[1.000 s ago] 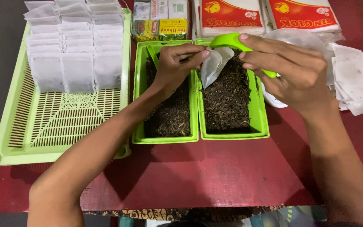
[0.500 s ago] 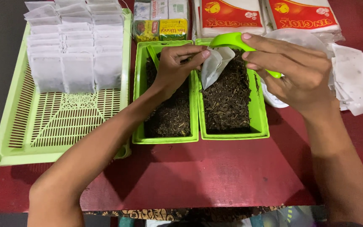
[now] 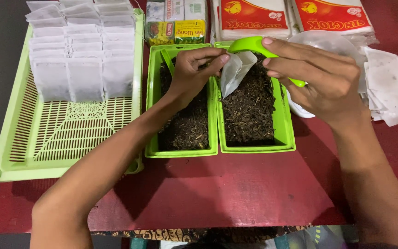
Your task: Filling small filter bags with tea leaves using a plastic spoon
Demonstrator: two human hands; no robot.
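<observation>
My left hand (image 3: pixel 193 69) pinches the top edge of a small white paper pouch (image 3: pixel 234 73) and holds it open over the right green tray (image 3: pixel 287 133) of dark loose tea. My right hand (image 3: pixel 321 78) grips a green plastic scoop (image 3: pixel 252 45), its bowl tipped at the pouch's mouth. A second green tray (image 3: pixel 153 99) of tea sits just left, under my left wrist, with another green scoop (image 3: pixel 167 60) lying in it.
A large slotted green basket (image 3: pixel 61 138) at the left holds rows of filled white pouches (image 3: pixel 77 50). Loose empty pouches (image 3: pixel 390 87) lie at the right by a clear plastic lid. Red and white tea packages (image 3: pixel 254 18) and small boxes (image 3: pixel 176 23) line the back.
Both hands stay almost still; the scoop stays tipped at the pouch's mouth.
</observation>
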